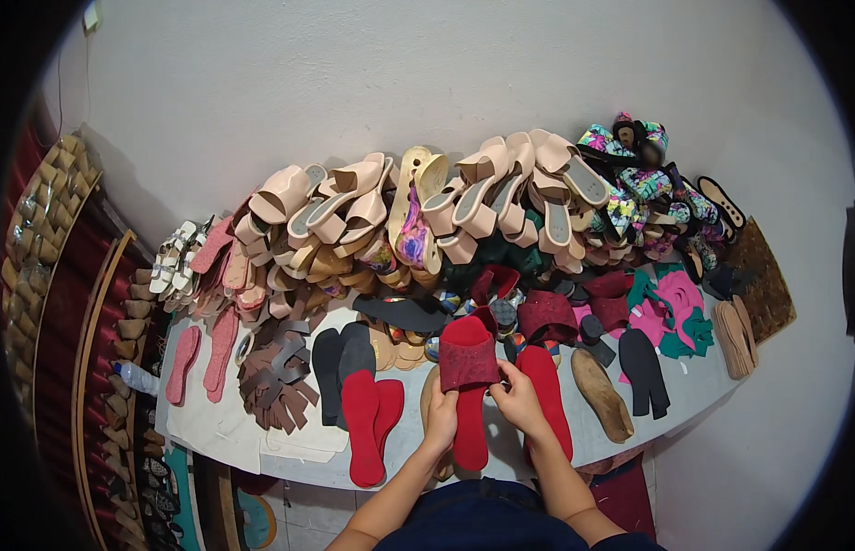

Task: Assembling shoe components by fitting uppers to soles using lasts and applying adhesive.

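Observation:
Both hands grip a red slipper (467, 367) with a wide, dark red textured strap, raised over the near edge of the table. My left hand (440, 419) closes on its left side, just below the strap. On the opposite side, the thumb and fingers of my right hand (519, 397) pinch the strap's lower right edge. Red insoles (361, 432) lie to the left of my left hand. Another red insole (549, 390) is partly hidden behind my right hand. Farther right rests a worn, tan shoe last (600, 397).
Beige heeled sandals (482, 202) are heaped along the wall, with floral sandals (629, 184) at the right. Dark insoles (340, 367) and brown strips (278, 376) cover the table's left part. Black forked pieces (646, 367) and pink scraps (677, 303) lie right. Shelves of lasts (124, 367) stand left.

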Action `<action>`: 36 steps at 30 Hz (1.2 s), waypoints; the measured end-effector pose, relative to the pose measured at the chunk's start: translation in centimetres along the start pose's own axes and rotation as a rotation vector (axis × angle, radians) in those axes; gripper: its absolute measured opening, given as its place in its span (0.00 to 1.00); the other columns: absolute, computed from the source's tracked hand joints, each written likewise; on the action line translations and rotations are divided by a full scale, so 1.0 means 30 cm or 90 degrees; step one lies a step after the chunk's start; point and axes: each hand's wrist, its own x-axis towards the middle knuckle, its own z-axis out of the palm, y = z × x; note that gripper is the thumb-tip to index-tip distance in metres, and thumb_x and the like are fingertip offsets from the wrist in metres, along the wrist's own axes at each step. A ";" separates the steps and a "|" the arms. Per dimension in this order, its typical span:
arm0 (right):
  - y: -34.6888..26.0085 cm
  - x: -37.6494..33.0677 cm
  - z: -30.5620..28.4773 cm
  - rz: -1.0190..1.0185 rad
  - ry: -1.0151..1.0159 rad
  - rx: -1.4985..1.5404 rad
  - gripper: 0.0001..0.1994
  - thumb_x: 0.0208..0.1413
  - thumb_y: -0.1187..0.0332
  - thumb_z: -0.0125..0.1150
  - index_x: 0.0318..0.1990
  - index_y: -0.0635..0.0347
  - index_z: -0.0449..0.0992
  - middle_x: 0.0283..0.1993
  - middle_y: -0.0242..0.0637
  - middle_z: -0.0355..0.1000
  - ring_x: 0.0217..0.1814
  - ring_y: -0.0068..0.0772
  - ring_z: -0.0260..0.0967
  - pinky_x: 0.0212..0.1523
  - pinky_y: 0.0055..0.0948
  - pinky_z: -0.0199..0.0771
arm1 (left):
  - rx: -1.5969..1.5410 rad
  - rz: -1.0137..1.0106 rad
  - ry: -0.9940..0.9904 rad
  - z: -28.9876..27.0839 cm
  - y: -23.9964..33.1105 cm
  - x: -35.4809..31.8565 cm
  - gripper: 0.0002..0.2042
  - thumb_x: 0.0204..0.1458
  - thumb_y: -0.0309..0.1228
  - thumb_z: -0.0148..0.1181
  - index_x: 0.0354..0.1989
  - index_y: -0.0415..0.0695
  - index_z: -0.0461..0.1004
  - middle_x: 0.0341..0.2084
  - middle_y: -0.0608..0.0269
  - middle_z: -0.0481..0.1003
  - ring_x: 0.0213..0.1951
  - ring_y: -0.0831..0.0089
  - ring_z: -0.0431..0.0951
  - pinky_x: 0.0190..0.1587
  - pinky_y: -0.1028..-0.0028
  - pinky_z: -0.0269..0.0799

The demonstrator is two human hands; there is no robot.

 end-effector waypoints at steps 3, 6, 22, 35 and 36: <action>-0.003 -0.016 0.014 -0.012 0.050 -0.063 0.18 0.43 0.79 0.46 0.46 0.67 0.65 0.34 0.35 0.69 0.31 0.20 0.65 0.31 0.18 0.64 | 0.018 0.020 0.017 0.003 -0.016 -0.005 0.16 0.52 0.25 0.38 0.50 0.43 0.55 0.41 0.59 0.65 0.40 0.75 0.69 0.42 0.77 0.66; -0.022 -0.029 0.025 -0.030 0.092 -0.147 0.18 0.43 0.79 0.45 0.46 0.68 0.65 0.35 0.35 0.69 0.30 0.21 0.65 0.30 0.18 0.64 | 0.067 0.064 0.014 0.001 -0.023 -0.008 0.15 0.52 0.26 0.40 0.50 0.42 0.55 0.40 0.60 0.65 0.40 0.75 0.69 0.41 0.76 0.66; 0.091 0.004 0.046 -0.039 0.174 0.125 0.11 0.45 0.77 0.53 0.39 0.68 0.68 0.31 0.32 0.69 0.34 0.17 0.64 0.34 0.16 0.63 | 0.718 0.242 0.068 -0.001 0.026 -0.013 0.21 0.45 0.26 0.50 0.51 0.38 0.58 0.33 0.52 0.64 0.37 0.61 0.68 0.41 0.70 0.63; 0.073 0.015 0.044 0.050 0.137 0.345 0.10 0.47 0.78 0.50 0.39 0.69 0.68 0.37 0.35 0.69 0.37 0.23 0.66 0.40 0.20 0.63 | 0.561 0.453 -0.009 -0.015 0.061 0.041 0.25 0.40 0.21 0.53 0.52 0.39 0.60 0.31 0.57 0.61 0.31 0.69 0.63 0.36 0.76 0.62; 0.077 0.017 0.037 0.051 0.135 0.346 0.10 0.47 0.78 0.50 0.39 0.69 0.68 0.37 0.35 0.69 0.37 0.23 0.66 0.40 0.20 0.63 | 0.459 0.383 -0.093 -0.026 0.065 0.047 0.24 0.42 0.23 0.51 0.53 0.39 0.59 0.32 0.60 0.62 0.32 0.71 0.62 0.39 0.77 0.60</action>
